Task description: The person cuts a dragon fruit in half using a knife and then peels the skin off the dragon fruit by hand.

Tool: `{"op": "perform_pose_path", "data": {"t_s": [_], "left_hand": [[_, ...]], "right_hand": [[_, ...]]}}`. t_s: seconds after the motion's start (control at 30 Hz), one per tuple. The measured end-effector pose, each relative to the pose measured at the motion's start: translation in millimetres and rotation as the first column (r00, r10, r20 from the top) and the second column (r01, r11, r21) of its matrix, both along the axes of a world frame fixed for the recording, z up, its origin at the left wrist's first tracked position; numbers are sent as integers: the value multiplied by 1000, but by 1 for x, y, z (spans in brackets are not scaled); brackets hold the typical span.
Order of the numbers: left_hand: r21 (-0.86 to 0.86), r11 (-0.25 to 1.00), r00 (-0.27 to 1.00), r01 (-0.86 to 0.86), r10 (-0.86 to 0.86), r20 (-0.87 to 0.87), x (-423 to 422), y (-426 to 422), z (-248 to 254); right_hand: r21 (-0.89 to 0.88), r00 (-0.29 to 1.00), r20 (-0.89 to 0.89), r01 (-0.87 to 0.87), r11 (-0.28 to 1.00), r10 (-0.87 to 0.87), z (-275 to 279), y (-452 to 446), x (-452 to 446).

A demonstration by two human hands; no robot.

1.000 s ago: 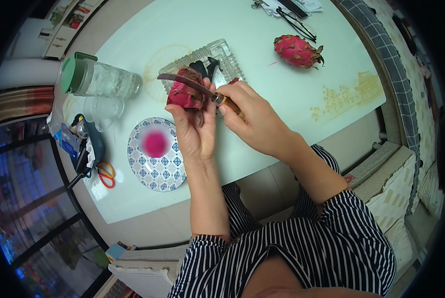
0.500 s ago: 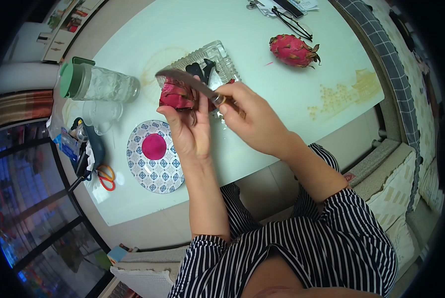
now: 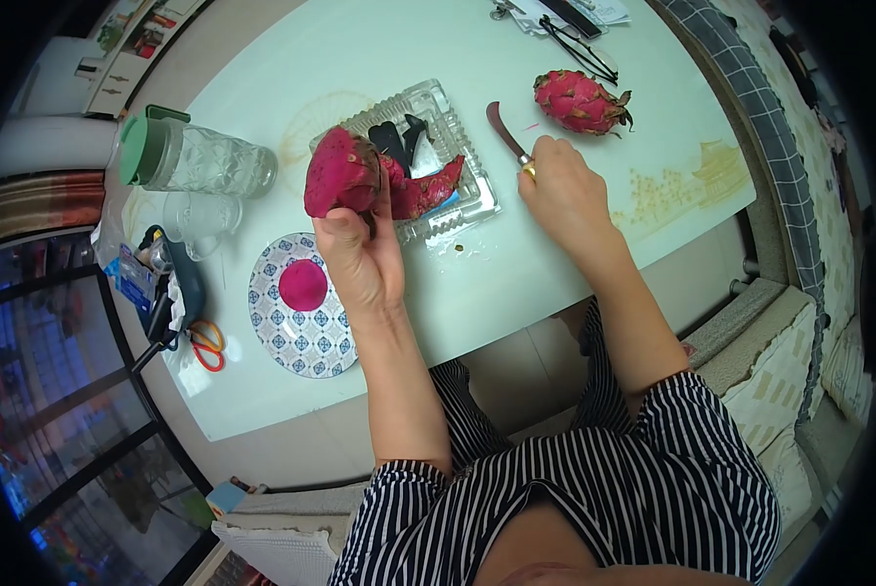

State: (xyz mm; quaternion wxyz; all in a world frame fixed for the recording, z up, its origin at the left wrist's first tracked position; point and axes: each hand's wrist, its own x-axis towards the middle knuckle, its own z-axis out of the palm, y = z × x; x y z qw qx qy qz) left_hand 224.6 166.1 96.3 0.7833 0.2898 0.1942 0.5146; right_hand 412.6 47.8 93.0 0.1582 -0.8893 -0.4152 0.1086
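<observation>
My left hand (image 3: 362, 256) is closed around a cut dragon fruit (image 3: 343, 174), its magenta flesh with dark seeds facing up and left. A strip of peel (image 3: 426, 192) lies to its right over a clear glass tray (image 3: 474, 200); whether it is joined to the fruit I cannot tell. My right hand (image 3: 563, 188) grips a knife (image 3: 505, 131) with a curved, stained blade, held away from the fruit above the table. Below my left hand, a blue-patterned plate (image 3: 306, 344) bears a round magenta piece of dragon fruit (image 3: 303, 284).
A whole dragon fruit (image 3: 582, 102) lies beyond my right hand, near eyeglasses (image 3: 579, 49). At the left stand a green-lidded glass pitcher (image 3: 208, 164), a glass cup (image 3: 201, 220) and a dark basket (image 3: 189, 283). Orange-handled scissors (image 3: 206, 347) lie near the table's left edge.
My right hand has moved the knife off the fruit, away to the right. My left hand has turned the fruit so its cut face shows, and the peel strip on the tray is now exposed.
</observation>
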Motion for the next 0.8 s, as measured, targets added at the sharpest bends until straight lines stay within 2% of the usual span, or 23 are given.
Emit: {"op": "perform_pose_path", "data": {"t_s": [0.1,0.17,0.23,0.27,0.3,0.33,0.4,0.47,0.53,0.7,0.8], "left_hand": [[75,997,996,-26,31,-79,1,-4,6],[193,981,993,5,19,-121,1,-3,7],[225,974,985,1,37,-166,1,-3,8],[256,967,976,-4,60,-208,2,-3,9],[253,967,976,0,55,-210,2,-4,11],[246,969,968,4,58,-246,4,-6,15],[234,972,959,15,53,-280,5,-9,19],[295,954,938,57,50,-344,2,-11,20],[298,951,934,79,34,-355,-1,-12,18],[420,896,896,143,63,-439,-7,-10,16],[428,891,893,151,63,-446,-7,-12,18]], "right_hand": [[-14,998,23,-57,998,57,1,-3,-1],[6,994,54,-94,996,94,7,-4,-2],[364,982,-114,-101,926,152,26,0,-5],[363,982,-116,-96,927,147,36,3,-9],[503,911,-344,-25,864,226,45,8,-15],[610,782,-530,83,788,328,52,11,-20],[609,749,-564,94,788,347,58,14,-26],[607,713,-596,101,788,368,61,15,-27],[562,617,-685,112,819,386,62,17,-26],[524,571,-729,113,844,376,63,20,-26],[503,567,-741,110,857,361,56,22,-27]]}}
